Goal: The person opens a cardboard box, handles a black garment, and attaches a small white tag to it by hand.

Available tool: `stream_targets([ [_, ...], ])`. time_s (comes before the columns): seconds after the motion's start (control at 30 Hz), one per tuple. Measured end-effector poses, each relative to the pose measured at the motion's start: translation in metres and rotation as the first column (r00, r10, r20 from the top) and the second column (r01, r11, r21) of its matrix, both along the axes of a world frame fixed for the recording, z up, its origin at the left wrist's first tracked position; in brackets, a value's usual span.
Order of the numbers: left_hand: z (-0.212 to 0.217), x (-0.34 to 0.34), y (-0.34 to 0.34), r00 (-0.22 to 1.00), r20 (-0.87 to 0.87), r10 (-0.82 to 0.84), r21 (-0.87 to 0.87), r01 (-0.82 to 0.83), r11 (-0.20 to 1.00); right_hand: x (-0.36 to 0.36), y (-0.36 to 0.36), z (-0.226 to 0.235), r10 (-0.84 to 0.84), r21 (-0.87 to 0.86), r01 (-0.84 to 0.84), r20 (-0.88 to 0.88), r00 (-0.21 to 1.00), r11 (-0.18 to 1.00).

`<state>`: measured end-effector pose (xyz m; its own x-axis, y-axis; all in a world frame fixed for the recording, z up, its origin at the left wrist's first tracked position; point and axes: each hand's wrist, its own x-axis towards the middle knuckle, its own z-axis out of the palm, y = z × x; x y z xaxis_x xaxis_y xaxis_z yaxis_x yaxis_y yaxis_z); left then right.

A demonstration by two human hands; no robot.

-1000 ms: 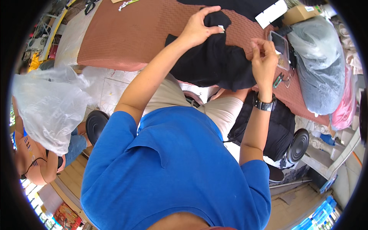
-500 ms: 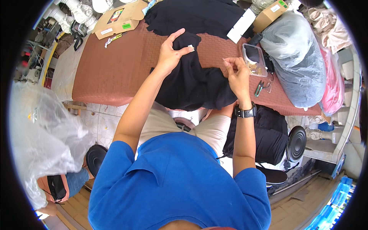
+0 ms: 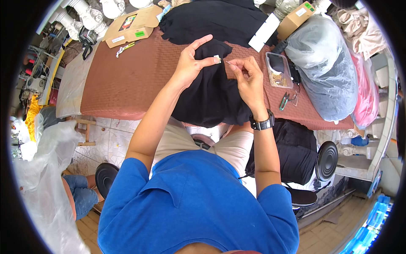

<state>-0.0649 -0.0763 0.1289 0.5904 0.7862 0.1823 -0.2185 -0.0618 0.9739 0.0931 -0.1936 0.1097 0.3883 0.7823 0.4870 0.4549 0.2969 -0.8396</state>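
Note:
Black cloth (image 3: 211,99) hangs from my left hand (image 3: 190,63) over the table's near edge toward my lap. The left thumb and index finger are spread apart, while the other fingers are hidden behind the cloth they appear to grip. A small white piece with a gold-coloured bit (image 3: 217,59) sits at the thumb's tip. Close by on the right, my right hand (image 3: 249,80) is closed in a pinch on a thin, needle-like thing (image 3: 229,62) pointing at that thumb. Beside it lie a clear plastic box (image 3: 279,78) of small gold-coloured pieces and green thread snips (image 3: 284,101).
A brown quilted cover (image 3: 122,82) lies over the table. More black cloth (image 3: 203,21) is piled at the far side, near cardboard boxes (image 3: 132,27). Filled plastic bags (image 3: 323,63) stand at the right. Another person's leg (image 3: 86,194) shows at lower left behind clear plastic sheeting (image 3: 46,182).
My right hand has moved left, bringing the needle-like thing close to my left thumb. My left hand has shifted slightly right with the cloth. The plastic sheeting at left has moved lower.

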Motion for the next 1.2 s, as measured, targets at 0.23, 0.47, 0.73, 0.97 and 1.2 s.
stream_targets([
  [0.23, 0.0, 0.003, -0.006, 1.0, 0.007, -0.026, -0.028, 0.026, 0.999, 0.0, 0.003, -0.004, -0.021, 0.064, 0.016, 0.08, 0.997, 0.998],
  [0.47, -0.006, 0.006, -0.002, 0.998, 0.013, -0.056, -0.06, 0.057, 0.997, 0.004, 0.005, -0.011, -0.006, 0.07, 0.001, 0.073, 0.997, 0.998],
  [0.73, -0.014, 0.006, 0.002, 0.999, 0.001, -0.047, -0.03, 0.047, 0.998, 0.005, 0.007, -0.013, -0.003, 0.042, -0.001, 0.092, 0.996, 0.999],
  [0.97, -0.015, 0.003, 0.003, 0.999, -0.011, -0.051, -0.03, 0.05, 0.998, 0.004, 0.01, -0.015, 0.001, 0.023, -0.003, 0.089, 0.996, 1.0],
  [1.2, -0.026, 0.003, 0.011, 0.994, 0.003, -0.11, -0.069, 0.11, 0.992, 0.008, 0.014, -0.022, 0.057, 0.023, -0.057, 0.008, 0.998, 0.998],
])
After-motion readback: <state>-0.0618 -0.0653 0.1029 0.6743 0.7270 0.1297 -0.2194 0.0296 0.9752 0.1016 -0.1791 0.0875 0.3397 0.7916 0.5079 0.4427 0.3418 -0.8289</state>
